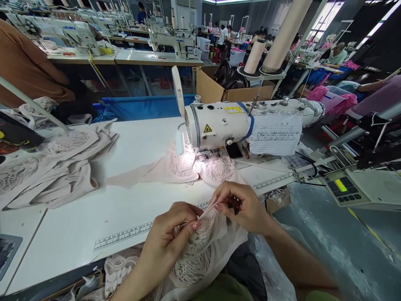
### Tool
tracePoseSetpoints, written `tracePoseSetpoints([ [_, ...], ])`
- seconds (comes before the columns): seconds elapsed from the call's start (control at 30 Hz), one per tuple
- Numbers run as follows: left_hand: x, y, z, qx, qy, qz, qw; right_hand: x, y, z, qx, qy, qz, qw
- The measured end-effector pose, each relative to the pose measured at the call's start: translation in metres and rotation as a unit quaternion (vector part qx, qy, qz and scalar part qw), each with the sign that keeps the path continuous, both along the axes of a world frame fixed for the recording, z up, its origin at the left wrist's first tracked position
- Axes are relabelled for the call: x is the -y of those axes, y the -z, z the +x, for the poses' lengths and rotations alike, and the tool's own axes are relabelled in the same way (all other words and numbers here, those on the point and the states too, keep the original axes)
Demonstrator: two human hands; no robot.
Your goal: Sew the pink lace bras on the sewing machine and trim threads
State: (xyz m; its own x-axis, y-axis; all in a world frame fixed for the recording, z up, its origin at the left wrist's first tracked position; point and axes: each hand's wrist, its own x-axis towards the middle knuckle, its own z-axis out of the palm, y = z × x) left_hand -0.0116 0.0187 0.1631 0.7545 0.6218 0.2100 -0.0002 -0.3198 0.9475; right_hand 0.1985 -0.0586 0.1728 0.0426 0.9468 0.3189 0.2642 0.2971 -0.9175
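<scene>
My left hand [171,234] pinches the edge of a beige lace bra [192,263] between thumb and fingers. Close by, my right hand [241,205] grips the same edge, so a short strip is stretched between both hands. Something small and dark [234,203] sits in my right palm, too hidden to name. The bra hangs over the table's front edge onto my lap. Just beyond my hands, another lace bra piece [219,169] lies under the lit needle area of the white sewing machine [216,125], its beige wing spread leftward.
A heap of beige lace pieces [72,154] covers the table's left side. Printed rulers [125,236] run along the front edge. Right of the machine sit a phone [233,150] and a control box [360,188]. A cardboard box [206,85] stands behind; other people work nearby.
</scene>
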Motion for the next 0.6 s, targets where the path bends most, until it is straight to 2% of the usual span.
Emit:
tracePoseSetpoints([
  [0.2, 0.001, -0.001, 0.003, -0.008, -0.006, 0.013, 1.000, 0.001, 0.005, -0.007, -0.031, 0.033, 0.015, 0.999],
  [0.37, 0.000, -0.010, 0.003, -0.048, -0.026, 0.058, 0.997, 0.002, 0.000, -0.011, -0.024, 0.054, -0.005, 0.998],
  [0.6, 0.002, -0.015, 0.015, -0.087, -0.062, 0.006, 0.994, 0.005, -0.006, -0.018, 0.010, 0.033, -0.040, 0.999],
])
